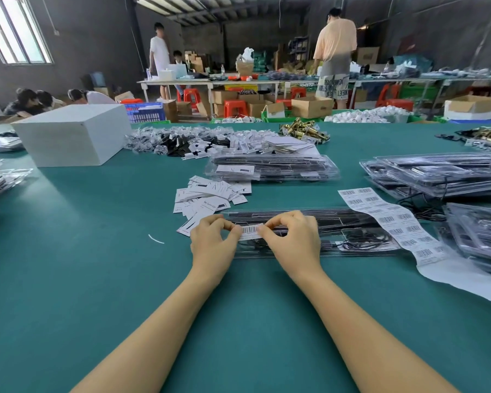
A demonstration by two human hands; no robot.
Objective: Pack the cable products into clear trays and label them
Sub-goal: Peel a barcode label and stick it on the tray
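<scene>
Labelling step, by the look of it. Barcode label [250, 232] stretched flat between the two hands – left hand [211, 240] pinching its left end, right hand [291, 241] pinching its right end, fingers curled narrow on the paper. Held just over the near-left part of the clear tray [349, 236], already loaded with dark cable parts and lying on the green table [97, 251]. Long axis of label running left to right, parallel with the tray's own length – so a straight lowering onto the lid below, no turning needed. Whether the label already touches the plastic: cannot tell. Both hands equally near. Sheet of remaining barcode stickers [391, 219] draped across the tray's right end, loose paper cards [210, 198] just behind the left hand.
</scene>
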